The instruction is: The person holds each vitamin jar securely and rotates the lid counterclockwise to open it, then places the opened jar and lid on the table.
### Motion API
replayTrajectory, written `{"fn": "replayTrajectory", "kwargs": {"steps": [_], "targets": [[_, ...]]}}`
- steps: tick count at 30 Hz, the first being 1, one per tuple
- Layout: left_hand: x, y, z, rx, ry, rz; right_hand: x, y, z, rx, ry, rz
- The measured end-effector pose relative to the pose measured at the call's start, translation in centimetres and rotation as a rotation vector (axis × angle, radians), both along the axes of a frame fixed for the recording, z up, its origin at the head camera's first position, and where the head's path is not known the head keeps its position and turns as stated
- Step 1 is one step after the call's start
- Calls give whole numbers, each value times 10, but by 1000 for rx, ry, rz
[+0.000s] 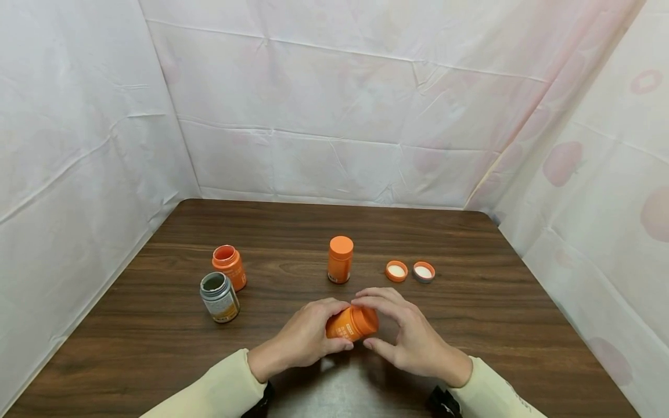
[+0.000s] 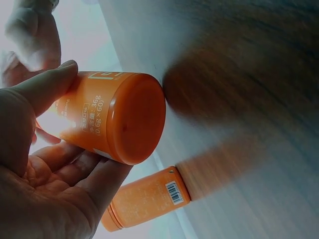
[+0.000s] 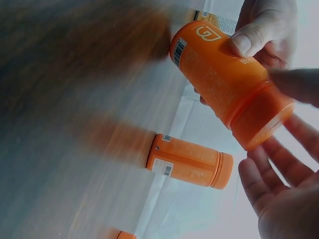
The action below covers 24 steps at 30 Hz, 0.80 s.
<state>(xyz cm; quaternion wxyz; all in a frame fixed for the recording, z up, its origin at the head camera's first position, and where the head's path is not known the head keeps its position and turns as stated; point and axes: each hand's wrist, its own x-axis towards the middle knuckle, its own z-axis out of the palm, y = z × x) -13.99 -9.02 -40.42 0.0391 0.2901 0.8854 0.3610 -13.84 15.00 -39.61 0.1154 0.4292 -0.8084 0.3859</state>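
Observation:
My left hand (image 1: 303, 334) holds an orange bottle (image 1: 342, 326) by its body, thumb on one side and fingers on the other. The bottle lies tilted, its orange cap (image 1: 367, 320) pointing right and its round base (image 2: 140, 118) facing the left wrist camera. Around the cap, my right hand (image 1: 410, 339) spreads its fingers and thumb, fingertips right at the cap's edge; the thumb (image 3: 299, 85) is blurred in the right wrist view. Just beyond the hands, another capped orange bottle (image 1: 340, 260) stands upright.
To the left stand an uncapped orange bottle (image 1: 230, 268) and an uncapped grey bottle (image 1: 220, 299). Right of the standing capped bottle lie an orange cap (image 1: 396, 278) and a grey-sided cap (image 1: 423, 278), both inside up. White cloth (image 1: 313, 104) walls the brown wooden table (image 1: 496, 325).

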Motion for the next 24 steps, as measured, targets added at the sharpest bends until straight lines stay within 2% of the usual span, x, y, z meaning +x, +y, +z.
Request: {"fn": "replayTrajectory", "kwargs": {"steps": [8,11,19,24], "targets": [[0,0,-1,39,-1,-11,1,-2,-2,36,-38,-219],[0,0,-2,50,-8,-16,1,-2,-3,55,-62,-277],[0,1,-2,61,-7,-26,2,-4,-1,61,-127,-314],[0,1,-2,70,-10,-31,2,-3,-1,54,-113,-294]]}}
